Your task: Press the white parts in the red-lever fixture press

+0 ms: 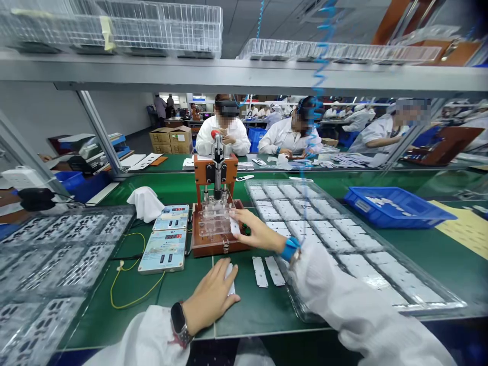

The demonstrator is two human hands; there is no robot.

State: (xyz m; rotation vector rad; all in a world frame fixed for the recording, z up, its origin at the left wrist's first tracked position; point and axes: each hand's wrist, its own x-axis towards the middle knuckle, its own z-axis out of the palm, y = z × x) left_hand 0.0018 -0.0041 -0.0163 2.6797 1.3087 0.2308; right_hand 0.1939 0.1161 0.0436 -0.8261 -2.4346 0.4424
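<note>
My right hand point(259, 233) pinches a small white plastic panel point(235, 225) at the right side of a clear fixture point(215, 223). That fixture sits on the brown base of a hand press point(216, 175) with a red-tipped lever. On the green mat in front of the press, my left hand point(212, 294) lies over another white panel, partly covered, with its visible part point(231, 281) between thumb and forefinger. Two more white panels, a left one point(260, 272) and a right one point(275, 271), lie side by side below my right wrist.
At right stands a large clear tray point(453, 304) of white panels, with a blue bin point(400, 223) beyond it. Two counter boxes with red digits, one in front point(163, 250), stand left of the press. Another tray point(72, 312) holds dark-marked parts. Co-workers sit opposite.
</note>
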